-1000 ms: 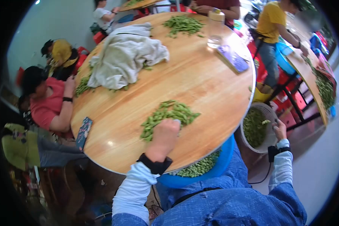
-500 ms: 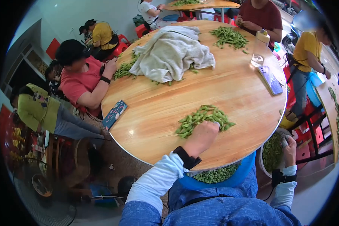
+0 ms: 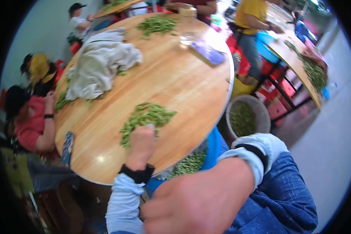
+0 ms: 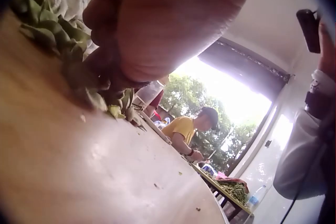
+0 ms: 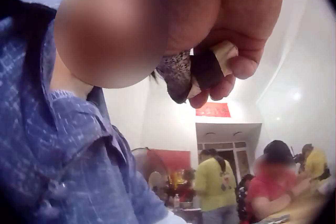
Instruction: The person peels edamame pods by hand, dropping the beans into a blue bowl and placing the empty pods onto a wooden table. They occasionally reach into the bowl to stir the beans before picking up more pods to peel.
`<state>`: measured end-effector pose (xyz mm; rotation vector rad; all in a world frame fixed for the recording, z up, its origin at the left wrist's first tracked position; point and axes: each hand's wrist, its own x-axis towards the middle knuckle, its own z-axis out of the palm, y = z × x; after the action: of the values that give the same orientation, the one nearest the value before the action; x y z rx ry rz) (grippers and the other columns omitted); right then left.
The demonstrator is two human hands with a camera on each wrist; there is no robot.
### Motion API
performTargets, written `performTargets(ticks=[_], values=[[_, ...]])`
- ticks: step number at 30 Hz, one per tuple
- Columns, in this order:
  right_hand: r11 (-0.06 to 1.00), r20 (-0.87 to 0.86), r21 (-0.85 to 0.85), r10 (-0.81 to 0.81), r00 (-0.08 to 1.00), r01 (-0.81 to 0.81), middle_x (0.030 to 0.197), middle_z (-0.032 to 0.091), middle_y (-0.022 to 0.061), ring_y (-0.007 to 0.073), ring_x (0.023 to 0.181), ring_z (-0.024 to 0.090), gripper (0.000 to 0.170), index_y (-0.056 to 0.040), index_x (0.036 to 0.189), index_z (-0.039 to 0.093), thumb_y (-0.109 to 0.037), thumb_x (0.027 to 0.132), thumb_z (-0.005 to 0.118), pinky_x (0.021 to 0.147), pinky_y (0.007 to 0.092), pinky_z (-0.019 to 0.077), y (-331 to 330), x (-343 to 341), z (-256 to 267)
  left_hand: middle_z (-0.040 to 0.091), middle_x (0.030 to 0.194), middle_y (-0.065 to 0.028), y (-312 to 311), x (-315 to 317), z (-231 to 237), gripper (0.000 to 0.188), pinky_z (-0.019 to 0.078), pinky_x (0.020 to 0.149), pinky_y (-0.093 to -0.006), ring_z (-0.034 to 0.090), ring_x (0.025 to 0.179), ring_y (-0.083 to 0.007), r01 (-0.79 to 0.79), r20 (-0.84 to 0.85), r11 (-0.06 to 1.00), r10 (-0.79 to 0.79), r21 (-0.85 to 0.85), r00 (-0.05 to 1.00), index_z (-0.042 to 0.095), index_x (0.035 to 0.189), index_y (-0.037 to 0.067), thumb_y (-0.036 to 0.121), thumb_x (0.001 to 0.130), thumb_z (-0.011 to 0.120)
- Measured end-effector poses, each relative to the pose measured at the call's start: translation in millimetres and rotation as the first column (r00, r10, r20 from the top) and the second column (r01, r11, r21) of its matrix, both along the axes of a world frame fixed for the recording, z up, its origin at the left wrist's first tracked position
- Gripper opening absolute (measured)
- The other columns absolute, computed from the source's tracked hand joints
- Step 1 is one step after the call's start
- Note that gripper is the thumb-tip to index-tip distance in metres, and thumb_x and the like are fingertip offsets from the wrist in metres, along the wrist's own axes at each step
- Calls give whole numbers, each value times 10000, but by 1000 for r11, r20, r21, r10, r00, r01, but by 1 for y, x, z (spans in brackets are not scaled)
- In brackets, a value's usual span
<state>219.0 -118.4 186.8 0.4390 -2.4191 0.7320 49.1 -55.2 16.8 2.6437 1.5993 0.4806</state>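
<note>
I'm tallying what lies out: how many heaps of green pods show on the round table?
3: the near heap at the left hand, the far heap towards the opposite edge, and the side heap poking out from the cloth, which may hide more.

The near pile of pods (image 3: 146, 119) lies on the large table (image 3: 175, 84), toward its near edge. Behind and left of it is a towel (image 3: 99, 62); the far pile of pods (image 3: 156, 25) sits at the back. Right of that stands a bottle (image 3: 188, 27), with a phone (image 3: 208, 52) before it. A case (image 3: 67, 148) lies at the left edge. Shelled beans (image 3: 189, 163) fill a basin (image 3: 212, 148) below the near edge. A basket (image 3: 263, 119) stands right, before table 2 (image 3: 294, 62).
</note>
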Motion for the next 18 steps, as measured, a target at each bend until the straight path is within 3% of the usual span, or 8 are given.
performTargets(ticks=[2, 5, 8, 11, 14, 18], values=[[984, -264, -146, -136, 955, 100, 670, 470, 81, 235, 584, 498, 116, -55, 655, 500, -155, 676, 555, 426, 330, 388, -17, -7, 19, 565, 680, -179, 0, -1, 5, 85, 440, 574, -429, 562, 660, -346, -8, 58, 999, 10, -46, 998, 556, 719, 17, 101, 730, 552], [964, -505, -150, -265, 821, 219, 599, 441, 51, 205, 550, 477, 163, -54, 565, 465, -147, 646, 571, 393, 310, 362, -29, -19, 17, 578, 715, -189, 0, -8, 9, 92, 439, 591, -420, 567, 687, -356, -44, 170, 994, 61, -101, 984, 582, 775, 10, 87, 736, 552], [952, -488, -271, -265, 832, 144, 585, 420, 47, 196, 542, 461, 189, -52, 543, 442, -148, 634, 578, 392, 295, 342, -32, -13, 18, 583, 738, -209, 1, -14, 11, 117, 437, 618, -421, 565, 706, -371, -84, 267, 978, 135, -192, 954, 593, 815, 2, 63, 737, 532], [932, -469, -301, -331, 819, 204, 578, 404, 40, 179, 535, 441, 206, -59, 525, 426, -142, 630, 582, 390, 279, 320, -34, -6, 18, 582, 739, -213, 3, -16, 15, 121, 433, 614, -420, 565, 704, -371, -96, 290, 970, 160, -223, 944, 594, 823, 3, 59, 739, 526], [904, -476, -319, -413, 776, 285, 584, 415, 33, 162, 538, 430, 210, -57, 523, 440, -145, 641, 589, 390, 268, 307, -35, -2, 18, 616, 761, -187, 5, -17, 13, 140, 460, 614, -354, 605, 700, -315, -66, 324, 982, 122, -178, 938, 596, 857, -23, 23, 748, 520], [874, -496, -270, -486, 719, 404, 707, 533, 60, 160, 632, 492, 223, -35, 554, 491, -188, 672, 604, 404, 255, 319, -37, 5, 12, 620, 773, -180, 5, -7, 19, 154, 468, 626, -332, 611, 716, -287, -46, 357, 983, 109, -179, 928, 593, 879, -33, 22, 745, 542]])
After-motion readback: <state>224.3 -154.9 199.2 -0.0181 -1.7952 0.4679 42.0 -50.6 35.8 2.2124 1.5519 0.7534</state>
